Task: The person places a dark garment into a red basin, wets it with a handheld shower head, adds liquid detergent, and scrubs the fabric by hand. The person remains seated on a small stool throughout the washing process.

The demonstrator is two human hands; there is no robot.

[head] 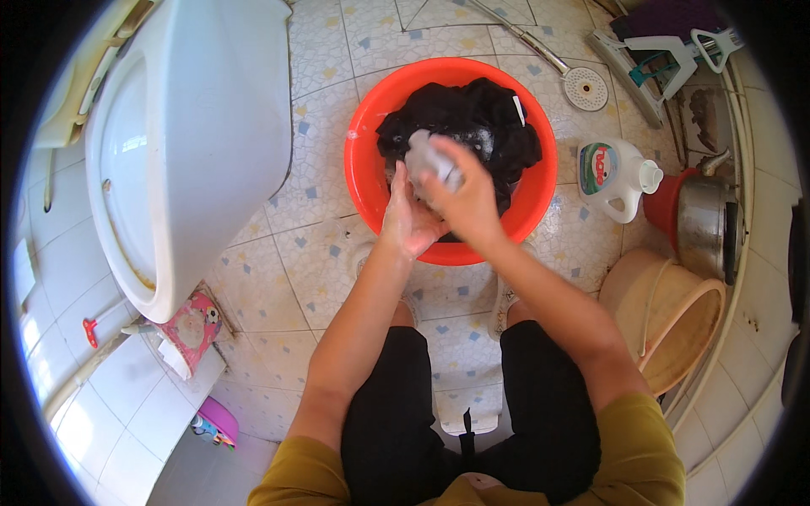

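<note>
Above a round red plastic basin point(356, 183), a greyish-white wet cloth point(423, 152) is blurred between my two hands. My right hand point(469, 199) grips it from the right, fingers curled over the top. From the left, my left hand point(405, 221) holds the cloth, palm turned up and wet, with suds on the wrist; some of its fingers are hidden. Dark wet clothes point(443, 104) fill the basin beneath, and white suds point(482, 140) lie on them. A small white tag point(519, 111) shows at their right edge.
A white detergent bottle point(610, 180), uncapped, stands right of the basin. Beyond are a metal kettle point(702, 221) and a tan bucket point(633, 291) tipped sideways. A shower head point(585, 88) and mop point(664, 63) lie at the upper right. A white ceramic fixture point(215, 126) borders the left.
</note>
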